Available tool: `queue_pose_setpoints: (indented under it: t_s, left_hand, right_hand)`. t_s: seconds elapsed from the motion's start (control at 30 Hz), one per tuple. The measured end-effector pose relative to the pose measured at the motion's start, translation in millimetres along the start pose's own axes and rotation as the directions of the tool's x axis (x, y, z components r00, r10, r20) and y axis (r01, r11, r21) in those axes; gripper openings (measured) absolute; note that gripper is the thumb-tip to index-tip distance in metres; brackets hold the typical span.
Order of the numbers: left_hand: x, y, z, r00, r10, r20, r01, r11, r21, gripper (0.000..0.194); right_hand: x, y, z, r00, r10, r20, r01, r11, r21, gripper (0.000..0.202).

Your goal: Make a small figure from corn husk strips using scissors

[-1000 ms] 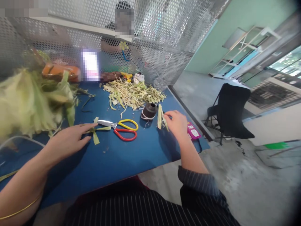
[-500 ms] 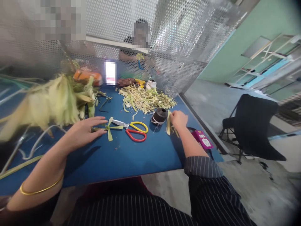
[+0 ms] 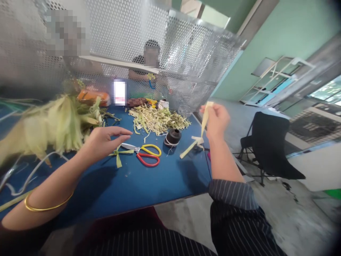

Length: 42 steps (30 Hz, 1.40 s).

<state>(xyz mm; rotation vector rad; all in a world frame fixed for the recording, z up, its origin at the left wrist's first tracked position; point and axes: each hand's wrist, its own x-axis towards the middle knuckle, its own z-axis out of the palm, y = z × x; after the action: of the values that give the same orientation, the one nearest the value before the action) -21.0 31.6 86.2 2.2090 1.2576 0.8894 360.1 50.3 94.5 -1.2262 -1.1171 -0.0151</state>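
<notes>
My right hand (image 3: 217, 119) is raised over the table's right side, its fingers closed on a pale husk strip (image 3: 204, 122) that hangs down. Under it, more husk pieces (image 3: 188, 149) lie near the table edge. My left hand (image 3: 108, 140) hovers with fingers apart and nothing between them, above a small green knotted husk piece (image 3: 119, 161). Scissors (image 3: 141, 149) with one yellow and one red handle lie just right of that piece. A black thread spool (image 3: 173, 137) stands between the scissors and the husk pieces.
On the blue table (image 3: 157, 185), a pile of cut husk bits (image 3: 160, 119) lies at the back and large husks (image 3: 64, 121) at the left. A lit phone (image 3: 119, 93) stands by a perforated screen. Behind the screen are people. A black chair (image 3: 271, 142) is at the right.
My right hand has risen from the table with a husk strip in it. My left hand has lifted off the green knotted piece. The view has shifted.
</notes>
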Motion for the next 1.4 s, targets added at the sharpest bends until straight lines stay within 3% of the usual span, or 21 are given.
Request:
queue_pose_setpoints:
  t_s: [0.17,0.27,0.33,0.53,0.67,0.73,0.8,0.87,0.93,1.0,1.1,1.23,1.4]
  left_hand:
    - [25.8,14.4,20.0,0.996,0.085,0.036,-0.082,0.994,-0.075,0.025]
    - [30.2,16.6,33.4,0.989,0.135,0.059,-0.127,0.985,-0.118,0.025]
    - [29.4,14.5,40.7,0.985,0.146,0.09,-0.134,0.982,-0.13,0.025]
    - [27.4,0.0,50.4,0.984,0.121,0.129,-0.1,0.983,-0.156,0.024]
    - [29.0,-4.7,52.9,0.992,0.095,0.077,-0.078,0.976,-0.201,0.023]
    - [29.4,-3.0,53.9,0.999,0.041,0.012,-0.037,0.966,-0.255,0.025]
    - [28.6,2.1,53.9,0.998,-0.03,-0.05,0.008,0.925,-0.38,0.028]
    - [25.9,9.3,52.7,0.996,-0.082,-0.041,0.045,0.823,-0.567,0.034]
    - [21.9,14.4,51.4,0.997,-0.064,0.043,0.076,0.71,-0.701,0.036]
    - [17.3,13.4,50.9,0.995,-0.066,0.076,0.1,0.649,-0.754,0.031]
    - [11.2,0.0,51.9,0.979,-0.181,0.091,0.183,0.598,-0.781,0.025]
    - [7.3,-18.6,56.7,0.965,-0.214,0.151,0.25,0.581,-0.774,0.023]
    - [5.2,-20.5,69.9,0.968,-0.206,0.145,0.239,0.566,-0.789,0.021]
  right_hand:
    - [31.2,-2.9,31.8,0.994,-0.094,-0.049,0.095,0.995,0.024,0.013]
    - [43.4,10.4,48.1,0.984,0.167,0.055,-0.169,0.984,0.05,0.015]
    - [46.4,22.2,54.8,0.963,0.26,0.064,-0.263,0.964,0.04,0.014]
    - [59.7,48.4,60.6,0.989,0.142,-0.03,-0.143,0.988,-0.059,0.009]
    - [70.6,20.6,61.7,0.991,0.041,-0.124,-0.04,0.999,0.012,0.006]
    - [57.4,-12.2,64.7,1.0,0.002,-0.015,0.0,0.989,0.147,0.006]
    - [26.3,-49.3,70.5,0.974,-0.009,0.226,-0.049,0.966,0.252,0.008]
    - [-16.6,-80.8,78.3,0.877,-0.008,0.48,-0.151,0.944,0.293,0.012]
    - [-59.8,-99.4,87.4,0.789,-0.004,0.615,-0.21,0.938,0.276,0.014]
    - [-93.9,-103.3,97.3,0.776,0.019,0.63,-0.227,0.941,0.25,0.014]
    - [-122.3,-90.4,112.4,0.78,0.084,0.621,-0.286,0.929,0.234,0.013]
    - [-136.0,-68.7,124.7,0.732,0.159,0.662,-0.398,0.889,0.227,0.012]
    - [-146.3,-58.7,127.8,0.727,0.208,0.655,-0.474,0.841,0.26,0.013]
